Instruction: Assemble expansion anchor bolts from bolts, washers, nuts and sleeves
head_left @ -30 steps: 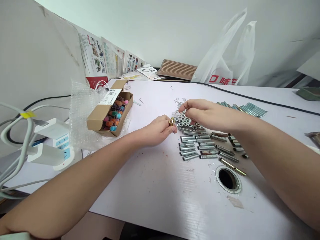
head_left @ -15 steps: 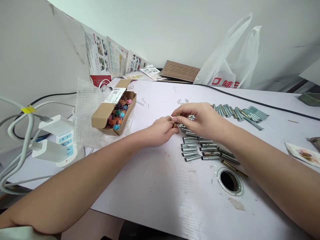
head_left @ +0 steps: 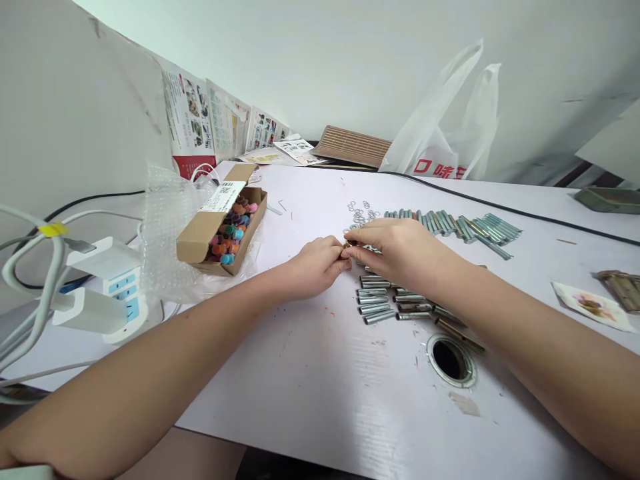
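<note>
My left hand [head_left: 319, 268] is closed around a small brass-coloured metal piece [head_left: 347, 246], mostly hidden by the fingers. From the right, the thumb and fingers of my right hand [head_left: 400, 248] pinch at the piece's exposed end, so the two hands meet there. Just beyond them lies a scatter of small metal rings [head_left: 361, 217]. Rows of short silver metal tubes [head_left: 375, 300] lie under and in front of my right hand. A brass-coloured tube [head_left: 460, 335] rests beside them, partly under my right forearm.
Bluish metal rods [head_left: 440, 222] lie behind my right hand. To the left stand an open cardboard box [head_left: 200, 248] of colourful caps, bubble wrap [head_left: 167, 233] and a power strip [head_left: 124, 313]. A round hole [head_left: 451, 361] pierces the table; a plastic bag [head_left: 430, 127] stands behind.
My right fingers have come down and closer to the left hand, onto the brass-coloured piece. More rings show behind the hands. The whole view has shifted slightly.
</note>
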The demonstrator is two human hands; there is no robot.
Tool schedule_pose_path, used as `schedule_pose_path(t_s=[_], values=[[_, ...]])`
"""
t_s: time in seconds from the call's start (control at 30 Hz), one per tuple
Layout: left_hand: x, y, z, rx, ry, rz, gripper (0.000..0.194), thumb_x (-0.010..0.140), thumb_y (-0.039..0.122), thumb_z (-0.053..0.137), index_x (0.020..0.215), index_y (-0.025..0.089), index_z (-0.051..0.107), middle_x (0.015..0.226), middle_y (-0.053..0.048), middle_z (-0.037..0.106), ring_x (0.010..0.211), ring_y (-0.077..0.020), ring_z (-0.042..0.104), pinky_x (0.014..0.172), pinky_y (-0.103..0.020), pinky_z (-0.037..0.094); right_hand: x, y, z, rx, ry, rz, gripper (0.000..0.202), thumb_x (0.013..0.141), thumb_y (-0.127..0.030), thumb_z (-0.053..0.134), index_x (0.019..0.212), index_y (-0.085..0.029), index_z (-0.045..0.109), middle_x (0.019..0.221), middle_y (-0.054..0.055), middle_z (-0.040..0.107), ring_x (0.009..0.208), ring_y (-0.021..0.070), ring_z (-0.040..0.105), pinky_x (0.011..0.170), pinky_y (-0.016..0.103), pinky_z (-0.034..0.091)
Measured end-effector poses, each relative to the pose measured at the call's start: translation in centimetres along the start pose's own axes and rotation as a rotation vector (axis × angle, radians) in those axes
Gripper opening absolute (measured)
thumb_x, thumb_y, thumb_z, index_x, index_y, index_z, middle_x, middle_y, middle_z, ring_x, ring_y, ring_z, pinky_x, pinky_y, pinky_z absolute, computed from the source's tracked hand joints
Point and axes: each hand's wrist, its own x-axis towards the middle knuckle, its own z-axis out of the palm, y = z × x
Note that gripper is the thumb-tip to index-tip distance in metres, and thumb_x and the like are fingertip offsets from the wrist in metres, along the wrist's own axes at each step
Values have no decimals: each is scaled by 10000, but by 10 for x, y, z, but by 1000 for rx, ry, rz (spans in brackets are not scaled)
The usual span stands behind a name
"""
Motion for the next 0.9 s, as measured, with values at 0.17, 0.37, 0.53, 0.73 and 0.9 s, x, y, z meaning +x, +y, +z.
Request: schedule_pose_path(t_s=[0.17, 0.37, 0.53, 0.73, 0.9], values=[[-5, -1, -2, -29, 0, -8, 295, 950, 370, 448, 917, 181, 671, 1044, -85, 574, 1004, -204, 553, 909, -346, 465, -7, 9, 1, -59, 5, 17, 286, 914, -409, 616, 836, -143, 687, 795, 95, 684, 757, 220, 614, 654, 315, 417], [-6, -5, -12, -54, 64, -54, 263, 931, 306, 461, 982, 204, 698, 924, -39, 670, 892, -179, 606, 808, -298, 452, -10, 25, 16, -61, -58, 31, 428, 982, -460, 467, 716, -158, 611, 691, 85, 623, 712, 210, 568, 626, 311, 349], [-10, 1, -20, -139, 67, -139, 259, 916, 301, 463, 936, 201, 701, 732, 3, 675, 675, -136, 585, 619, -249, 398, -12, 28, 17, 21, -98, 127, 472, 1000, -510, 368, 825, -153, 623, 715, 82, 636, 670, 204, 564, 601, 312, 337], [-12, 6, -21, -125, 83, -95, 247, 917, 308, 470, 833, 181, 664, 648, 30, 578, 570, -97, 465, 546, -232, 315, -19, 31, 13, 140, 49, 44, 275, 942, -362, 505, 1108, -161, 593, 977, 100, 679, 866, 216, 618, 740, 319, 433], [-11, 4, -21, -80, 114, -42, 266, 935, 314, 455, 970, 195, 690, 685, 29, 580, 634, -105, 482, 608, -233, 347, -19, 29, 8, 193, -36, 186, 426, 1011, -444, 332, 858, -179, 627, 703, 41, 627, 621, 167, 544, 594, 304, 361]])
